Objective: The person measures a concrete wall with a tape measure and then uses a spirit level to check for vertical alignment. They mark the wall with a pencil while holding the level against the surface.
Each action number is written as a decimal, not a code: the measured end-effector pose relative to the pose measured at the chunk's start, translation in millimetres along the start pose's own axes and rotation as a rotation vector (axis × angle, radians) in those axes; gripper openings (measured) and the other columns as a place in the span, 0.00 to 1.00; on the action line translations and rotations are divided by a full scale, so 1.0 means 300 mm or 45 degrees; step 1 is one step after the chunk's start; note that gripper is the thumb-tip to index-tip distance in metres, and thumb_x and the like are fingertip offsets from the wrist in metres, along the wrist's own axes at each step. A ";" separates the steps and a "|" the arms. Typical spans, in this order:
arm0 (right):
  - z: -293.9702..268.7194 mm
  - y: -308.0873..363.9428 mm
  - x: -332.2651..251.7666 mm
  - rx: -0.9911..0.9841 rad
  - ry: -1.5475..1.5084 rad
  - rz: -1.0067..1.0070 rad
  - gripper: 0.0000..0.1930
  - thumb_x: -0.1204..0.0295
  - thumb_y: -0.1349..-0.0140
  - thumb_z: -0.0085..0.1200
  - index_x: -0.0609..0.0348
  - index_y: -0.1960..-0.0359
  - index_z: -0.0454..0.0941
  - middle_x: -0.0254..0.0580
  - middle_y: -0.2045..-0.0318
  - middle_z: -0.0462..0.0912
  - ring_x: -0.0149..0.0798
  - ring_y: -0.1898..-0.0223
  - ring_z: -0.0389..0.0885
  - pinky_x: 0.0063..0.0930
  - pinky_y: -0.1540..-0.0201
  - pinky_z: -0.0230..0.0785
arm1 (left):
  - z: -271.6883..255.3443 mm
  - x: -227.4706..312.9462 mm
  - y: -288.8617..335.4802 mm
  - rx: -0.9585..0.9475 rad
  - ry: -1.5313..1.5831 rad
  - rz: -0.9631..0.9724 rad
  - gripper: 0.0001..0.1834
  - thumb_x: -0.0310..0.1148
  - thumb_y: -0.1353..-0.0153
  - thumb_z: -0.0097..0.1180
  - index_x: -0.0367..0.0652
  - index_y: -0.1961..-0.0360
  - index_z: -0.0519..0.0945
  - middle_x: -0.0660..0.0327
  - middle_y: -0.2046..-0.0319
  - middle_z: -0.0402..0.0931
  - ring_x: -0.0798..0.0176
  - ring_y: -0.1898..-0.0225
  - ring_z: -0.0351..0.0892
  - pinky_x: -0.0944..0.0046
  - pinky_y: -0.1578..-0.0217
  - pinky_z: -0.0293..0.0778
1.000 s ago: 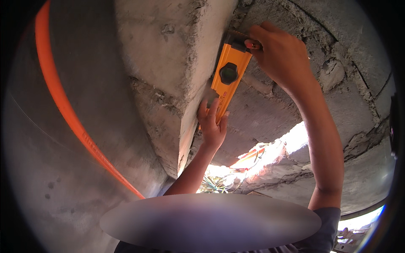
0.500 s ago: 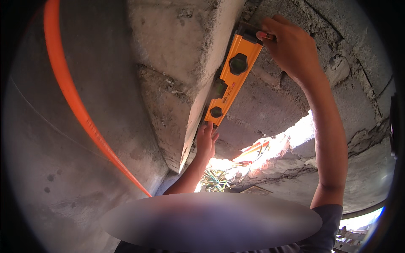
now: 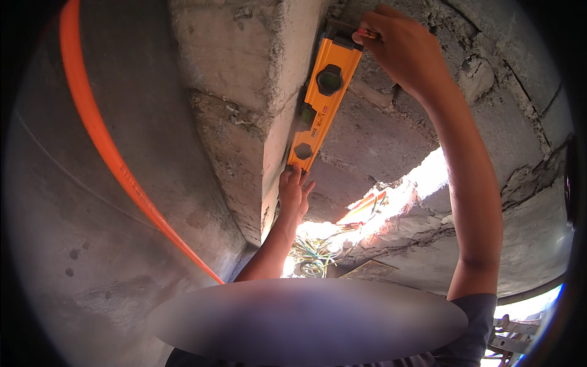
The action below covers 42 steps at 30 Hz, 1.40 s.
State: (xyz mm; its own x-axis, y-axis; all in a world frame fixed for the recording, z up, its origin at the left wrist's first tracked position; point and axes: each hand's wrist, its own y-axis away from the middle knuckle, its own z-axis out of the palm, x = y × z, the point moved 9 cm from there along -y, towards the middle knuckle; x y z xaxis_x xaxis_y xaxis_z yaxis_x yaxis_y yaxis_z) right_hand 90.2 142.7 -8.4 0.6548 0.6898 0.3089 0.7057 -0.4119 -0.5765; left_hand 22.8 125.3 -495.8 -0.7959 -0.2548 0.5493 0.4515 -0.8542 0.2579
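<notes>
Orange spirit level (image 3: 317,125), black-capped; left hand (image 3: 292,192) touching lower end, grip unclear; right hand (image 3: 406,52) pinching red stick (image 3: 368,33).

Spirit level (image 3: 322,103): yellow-orange body, black end cap (image 3: 340,30), small dark and reddish print. Round vial (image 3: 329,80) dark green in black surround. Pen-like tool (image 3: 367,33): red at tip. Hose (image 3: 110,151): solid bright orange, line of darker lettering. Smooth wall (image 3: 55,208): grey, few dark spots. Beam (image 3: 229,64): paler grey-beige, mottled. Blockwork (image 3: 367,144): grey-brown, dark crack lines. Cable tangle (image 3: 313,252): greens, whites. Sleeve (image 3: 475,315): plain dark grey.
</notes>
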 end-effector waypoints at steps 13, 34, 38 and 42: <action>-0.001 -0.009 0.021 0.183 -0.087 -0.082 0.13 0.59 0.31 0.64 0.55 0.56 0.87 0.36 0.61 0.85 0.40 0.61 0.87 0.38 0.58 0.77 | -0.002 0.000 0.006 0.061 -0.012 0.052 0.38 0.52 0.28 0.64 0.40 0.32 0.61 0.52 0.34 0.69 0.48 0.28 0.68 0.38 0.31 0.66; -0.009 -0.020 0.015 0.010 -0.205 -0.043 0.09 0.68 0.30 0.60 0.56 0.56 0.90 0.45 0.55 0.88 0.46 0.54 0.86 0.40 0.50 0.80 | 0.006 0.002 0.025 0.085 -0.046 0.059 0.33 0.51 0.26 0.60 0.41 0.33 0.63 0.55 0.28 0.61 0.46 0.26 0.66 0.33 0.30 0.65; -0.007 -0.023 0.010 0.033 -0.219 -0.059 0.09 0.68 0.30 0.60 0.56 0.56 0.90 0.44 0.56 0.87 0.46 0.54 0.86 0.41 0.50 0.79 | 0.001 -0.002 0.022 0.102 -0.059 0.068 0.34 0.52 0.26 0.59 0.41 0.32 0.62 0.55 0.29 0.63 0.46 0.25 0.65 0.33 0.29 0.63; -0.004 -0.023 0.017 0.045 -0.233 -0.026 0.08 0.69 0.32 0.61 0.56 0.58 0.90 0.43 0.57 0.87 0.47 0.55 0.86 0.42 0.50 0.78 | -0.008 -0.008 0.015 0.101 -0.047 0.064 0.35 0.53 0.27 0.62 0.41 0.33 0.63 0.56 0.33 0.67 0.49 0.28 0.67 0.37 0.30 0.64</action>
State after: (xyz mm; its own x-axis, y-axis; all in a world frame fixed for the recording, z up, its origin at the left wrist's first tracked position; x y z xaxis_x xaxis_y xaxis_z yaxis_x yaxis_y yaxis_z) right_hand 88.9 148.4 -2.0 0.5782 0.7959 0.1797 0.7062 -0.3777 -0.5989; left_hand 25.8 120.9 -497.7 -0.7568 -0.2781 0.5915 0.5221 -0.8017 0.2910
